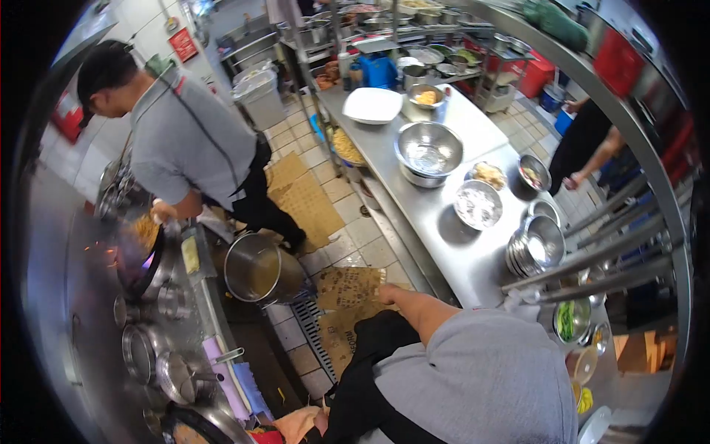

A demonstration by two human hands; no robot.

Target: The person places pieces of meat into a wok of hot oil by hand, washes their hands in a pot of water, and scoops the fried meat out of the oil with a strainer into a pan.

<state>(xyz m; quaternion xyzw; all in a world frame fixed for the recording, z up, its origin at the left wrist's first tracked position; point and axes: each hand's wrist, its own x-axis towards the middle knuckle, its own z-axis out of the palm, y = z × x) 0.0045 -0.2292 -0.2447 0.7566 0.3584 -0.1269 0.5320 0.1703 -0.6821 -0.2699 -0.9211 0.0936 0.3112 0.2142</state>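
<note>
At the bottom edge, my left hand (322, 422) is partly cut off and closed on a peach-coloured cloth (296, 423). A red item (266, 436) lies against the cloth. To its left is a dark wok (188, 429) with brownish contents, only partly in view. My right hand (387, 294) hangs over the floor beside the worktable, fingers curled, with nothing visible in it. Below it lies flattened cardboard (344, 325). On the stove ledge near my left hand are a purple cloth (225, 377) and a blue cloth (251, 388).
A co-worker (185, 126) stands at a flaming wok (140, 251) holding noodles. A large metal pot (255, 268) stands behind that person. Steel bowls (429, 148) and a white dish (372, 106) sit on the worktable (414, 214). Another person (588, 144) is beyond it.
</note>
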